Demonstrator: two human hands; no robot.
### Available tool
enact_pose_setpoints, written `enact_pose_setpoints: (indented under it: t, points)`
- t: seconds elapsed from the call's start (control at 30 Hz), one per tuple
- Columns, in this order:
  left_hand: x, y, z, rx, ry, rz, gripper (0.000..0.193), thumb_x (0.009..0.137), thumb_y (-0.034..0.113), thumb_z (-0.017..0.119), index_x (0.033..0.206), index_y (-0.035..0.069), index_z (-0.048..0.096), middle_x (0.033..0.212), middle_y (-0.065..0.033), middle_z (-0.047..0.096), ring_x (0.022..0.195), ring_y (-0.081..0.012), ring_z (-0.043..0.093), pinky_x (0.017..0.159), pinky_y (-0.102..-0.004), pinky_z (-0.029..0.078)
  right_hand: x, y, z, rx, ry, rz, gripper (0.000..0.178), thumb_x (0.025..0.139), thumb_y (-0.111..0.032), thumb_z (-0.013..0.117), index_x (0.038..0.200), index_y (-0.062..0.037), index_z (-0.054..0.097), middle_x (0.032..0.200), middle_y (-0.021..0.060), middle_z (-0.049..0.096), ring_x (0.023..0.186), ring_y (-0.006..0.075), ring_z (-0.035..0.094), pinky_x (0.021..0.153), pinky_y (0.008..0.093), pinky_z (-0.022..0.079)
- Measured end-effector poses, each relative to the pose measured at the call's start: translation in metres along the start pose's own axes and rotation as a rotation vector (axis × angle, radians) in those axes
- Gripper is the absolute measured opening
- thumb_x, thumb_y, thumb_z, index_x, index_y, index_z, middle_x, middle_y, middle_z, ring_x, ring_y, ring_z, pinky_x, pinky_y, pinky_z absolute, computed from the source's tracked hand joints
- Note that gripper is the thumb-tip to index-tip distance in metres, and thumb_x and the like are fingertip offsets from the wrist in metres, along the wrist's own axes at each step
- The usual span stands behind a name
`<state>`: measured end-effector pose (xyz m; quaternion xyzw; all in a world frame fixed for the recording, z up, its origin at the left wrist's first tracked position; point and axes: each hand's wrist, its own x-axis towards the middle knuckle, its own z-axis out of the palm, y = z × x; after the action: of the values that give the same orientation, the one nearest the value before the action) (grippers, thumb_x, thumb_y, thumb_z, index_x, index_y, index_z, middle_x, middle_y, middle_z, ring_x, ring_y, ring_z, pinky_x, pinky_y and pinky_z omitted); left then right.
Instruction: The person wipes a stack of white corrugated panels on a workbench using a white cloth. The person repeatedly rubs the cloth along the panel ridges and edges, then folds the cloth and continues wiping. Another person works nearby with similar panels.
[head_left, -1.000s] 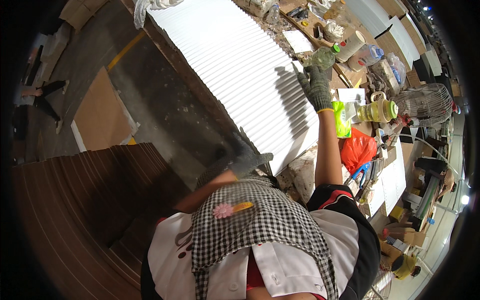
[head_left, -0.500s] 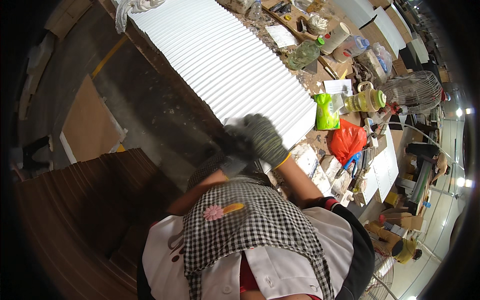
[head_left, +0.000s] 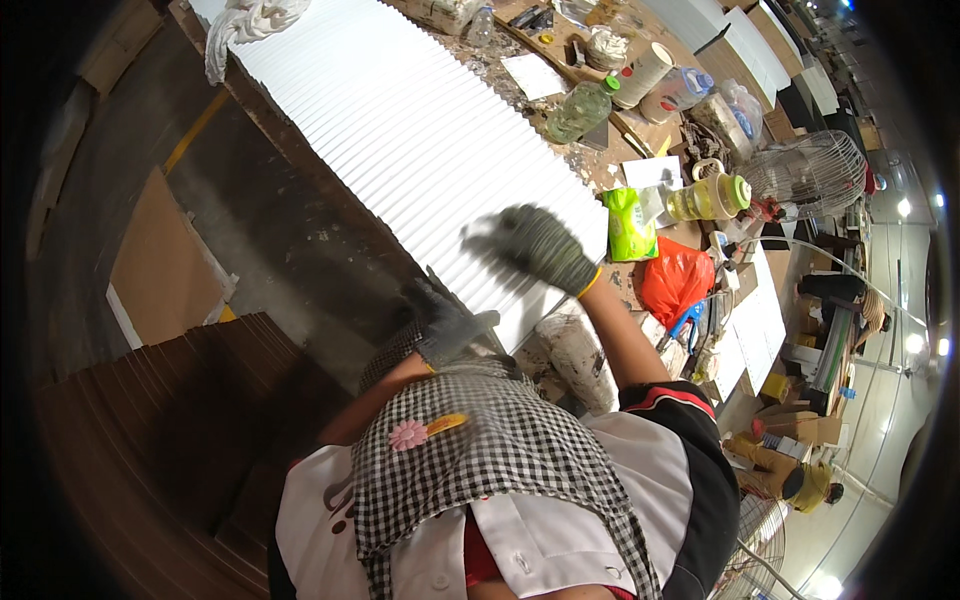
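Observation:
A long row of overlapping white strips or sheets (head_left: pixel 400 150) runs up the workbench, their edges showing as close parallel ridges. Over its near end is my right hand (head_left: pixel 540 250) in a grey knitted glove with a yellow cuff. Its fingers reach out leftward, their tips smeared by motion, and nothing shows in them. My left hand (head_left: pixel 445 328), in a dark grey glove, is lower, by the near left corner of the row. Thumb and fingers there are spread apart, partly blurred. Whether either hand touches the sheets I cannot tell.
To the right, the bench holds a green packet (head_left: pixel 630 225), a red plastic bag (head_left: pixel 677 280), a yellow-green bottle (head_left: pixel 705 197) and a wire-cage fan (head_left: pixel 805 180). A white cloth (head_left: pixel 250 25) lies at the far left. Brown boards (head_left: pixel 180 400) stand stacked at my left.
My hands have moved apart. The right one shifted up over the white sheets; the left one stays low by the corner. The view has shifted slightly, moving the bench items leftward.

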<state>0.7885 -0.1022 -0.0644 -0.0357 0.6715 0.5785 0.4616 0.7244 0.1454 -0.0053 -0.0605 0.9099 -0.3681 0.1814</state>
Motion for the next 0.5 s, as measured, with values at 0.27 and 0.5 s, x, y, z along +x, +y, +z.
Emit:
enact_pose_setpoints:
  t: [0.27,0.5]
  points:
    - [0.037,-0.051,-0.003,-0.006,0.064,-0.091,0.151,0.088,0.029,0.091,0.154,-0.015,-0.038,0.155,-0.0366,0.040,0.143,-0.0361,0.047,0.124,-0.0432,0.040,0.021,0.090,-0.085,0.402,0.555,0.578,0.031,0.103,-0.035,0.076,0.098,-0.0047,0.074,0.072,0.0081,0.064,0.062,0.0191,0.061,0.067,0.0381,0.058]
    - [0.042,-0.063,-0.003,0.020,0.110,-0.302,0.135,0.091,0.032,0.087,0.164,-0.013,-0.016,0.151,-0.0371,0.050,0.138,-0.0333,0.056,0.122,-0.0441,0.043,-0.014,0.002,-0.002,-0.220,0.046,-0.133,0.044,0.103,-0.039,0.069,0.133,-0.0075,0.073,0.109,0.0165,0.077,0.097,0.0265,0.076,0.089,0.0427,0.064]
